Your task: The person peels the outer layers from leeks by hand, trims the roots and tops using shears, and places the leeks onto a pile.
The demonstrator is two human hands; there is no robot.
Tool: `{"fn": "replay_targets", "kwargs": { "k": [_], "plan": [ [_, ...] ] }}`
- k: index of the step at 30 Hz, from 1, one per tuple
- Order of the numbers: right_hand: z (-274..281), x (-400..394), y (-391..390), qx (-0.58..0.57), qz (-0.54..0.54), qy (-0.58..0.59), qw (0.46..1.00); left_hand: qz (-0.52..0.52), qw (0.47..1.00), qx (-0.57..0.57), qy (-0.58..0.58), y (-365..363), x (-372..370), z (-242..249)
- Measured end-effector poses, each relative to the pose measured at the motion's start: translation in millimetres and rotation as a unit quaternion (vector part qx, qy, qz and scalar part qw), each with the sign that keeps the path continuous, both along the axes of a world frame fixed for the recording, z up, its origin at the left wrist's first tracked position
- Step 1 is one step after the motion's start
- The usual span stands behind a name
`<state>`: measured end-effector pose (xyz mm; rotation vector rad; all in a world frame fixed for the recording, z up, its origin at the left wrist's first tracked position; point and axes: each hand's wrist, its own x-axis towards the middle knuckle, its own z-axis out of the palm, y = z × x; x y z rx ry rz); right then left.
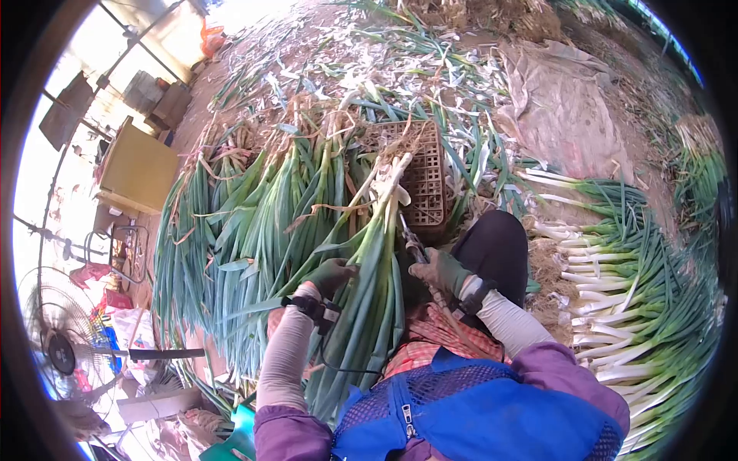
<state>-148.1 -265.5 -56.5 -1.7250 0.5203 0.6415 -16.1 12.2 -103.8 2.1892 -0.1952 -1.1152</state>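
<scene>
A few long green onions (pixel 375 223) lie across my lap, their pale root ends pointing away from me and their leaves running down toward my body. My gloved left hand (pixel 330 277) is closed on their leaves from the left side. In my gloved right hand (pixel 440 271) is an air blow gun (pixel 413 244) with a thin metal nozzle, pointed up beside the pale stalks. A hose (pixel 453 319) trails from it over my checkered clothing. Just beyond the stalks sits a brown plastic crate (pixel 425 177).
Untrimmed green onions (pixel 261 200) lie piled on the left, roots away from me. Cleaned green onions (pixel 607 307) form a long row on the right. Peelings (pixel 369 65) litter the ground ahead, near a tan cloth (pixel 557 107). A fan (pixel 60 349) stands at lower left.
</scene>
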Motion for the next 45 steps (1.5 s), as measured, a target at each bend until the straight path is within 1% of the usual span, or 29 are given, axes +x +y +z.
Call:
{"fn": "replay_targets", "kwargs": {
  "k": [1, 4, 5, 7, 8, 11, 13, 15, 16, 17, 20, 21, 22, 23, 24, 25, 27, 28, 30, 31, 34, 35, 37, 38, 39, 42, 44, 45],
  "plan": [
    [-27.6, -5.9, -4.5, -0.015, 0.029, -0.07, 0.997, 0.014, 0.999, -0.029, -0.013, -5.7, -9.1, 1.3],
    [-24.7, -46.8, -4.2, -0.11, 0.111, -0.232, 0.96, 0.049, 0.997, -0.05, -0.024, -18.9, -18.4, 19.8],
    [16.7, -57.0, -3.8, -0.039, 0.118, -0.152, 0.981, 0.034, 0.997, -0.032, -0.059, -19.1, -16.7, 16.2],
    [11.3, -68.0, -1.3, -0.046, 0.118, -0.174, 0.977, 0.038, 0.997, -0.004, -0.073, -22.3, -20.3, 6.8],
    [12.5, -72.5, -1.2, -0.05, 0.118, -0.184, 0.975, 0.04, 0.996, 0.009, -0.08, -29.0, -23.9, 9.9],
    [13.7, -62.2, 1.7, -0.087, 0.118, -0.156, 0.977, -0.043, 0.969, 0.109, -0.218, -46.0, -37.6, 26.7],
    [4.3, -49.9, 6.1, -0.118, 0.113, -0.141, 0.976, -0.045, 0.963, 0.138, -0.229, -59.7, -49.1, 47.1],
    [-9.2, -33.7, 8.5, -0.155, 0.082, -0.16, 0.971, -0.057, 0.957, 0.163, -0.234, -65.9, -54.0, 55.1],
    [-13.4, -25.2, 7.5, -0.174, 0.066, -0.17, 0.968, -0.058, 0.957, 0.161, -0.233, -66.8, -54.7, 54.6],
    [-9.4, -16.2, 5.2, -0.135, 0.042, -0.173, 0.975, -0.061, 0.958, 0.16, -0.232, -66.7, -56.6, 53.5],
    [14.9, 15.9, 1.7, -0.092, 0.03, -0.062, 0.993, -0.059, 0.96, 0.153, -0.226, -67.1, -60.1, 53.8],
    [-21.0, 30.7, 0.4, -0.162, 0.046, -0.098, 0.981, -0.057, 0.961, 0.15, -0.224, -67.4, -61.1, 54.8],
    [-30.0, 38.8, -2.4, -0.165, 0.036, -0.096, 0.981, -0.062, 0.961, 0.151, -0.221, -67.3, -61.9, 55.3],
    [-34.9, 46.4, -5.1, -0.168, 0.026, -0.094, 0.981, -0.067, 0.961, 0.153, -0.22, -67.2, -62.1, 56.0],
    [-13.4, 49.9, -2.4, -0.172, 0.016, -0.094, 0.981, -0.072, 0.961, 0.154, -0.218, -66.7, -61.1, 56.9],
    [9.5, 39.4, -4.3, -0.036, -0.029, 0.005, 0.999, -0.065, 0.961, 0.145, -0.225, -65.2, -59.0, 58.5],
    [-0.7, 20.1, -6.6, -0.131, 0.033, -0.129, 0.982, -0.047, 0.963, 0.127, -0.233, -62.2, -58.0, 60.4],
    [-6.3, 7.2, -7.5, -0.177, 0.065, -0.194, 0.963, -0.054, 0.964, 0.131, -0.226, -61.7, -56.5, 59.7],
    [7.7, -20.4, -3.0, -0.162, 0.118, -0.177, 0.963, -0.068, 0.965, 0.138, -0.213, -64.0, -50.3, 59.0],
    [22.2, -30.3, -3.6, -0.137, 0.143, -0.144, 0.97, -0.066, 0.963, 0.146, -0.215, -66.9, -50.4, 58.0],
    [22.7, -39.0, 0.3, -0.163, 0.14, -0.14, 0.966, -0.106, 0.939, 0.172, -0.277, -74.6, -52.3, 42.5],
    [26.3, -34.1, -0.3, -0.179, 0.144, -0.122, 0.966, -0.121, 0.938, 0.185, -0.265, -79.4, -54.5, 47.3],
    [2.4, -21.5, -1.3, -0.204, 0.106, -0.16, 0.96, -0.148, 0.935, 0.211, -0.243, -91.7, -60.0, 63.9],
    [-12.4, -12.8, -2.6, -0.217, 0.087, -0.179, 0.956, -0.155, 0.932, 0.203, -0.257, -95.0, -63.6, 64.5],
    [-15.2, -0.4, -3.7, -0.239, 0.066, -0.198, 0.948, -0.162, 0.929, 0.195, -0.27, -96.9, -69.2, 64.4],
    [-5.6, 45.2, -16.6, -0.231, 0.086, -0.147, 0.958, -0.173, 0.929, 0.175, -0.277, -99.0, -86.2, 63.0],
    [-5.4, 74.8, -23.7, -0.19, 0.034, -0.061, 0.979, -0.177, 0.931, 0.165, -0.273, -97.3, -93.4, 60.9],
    [-26.3, 84.6, -25.5, -0.184, 0.011, -0.035, 0.982, -0.171, 0.934, 0.167, -0.264, -94.5, -92.2, 56.4]
  ]
}}
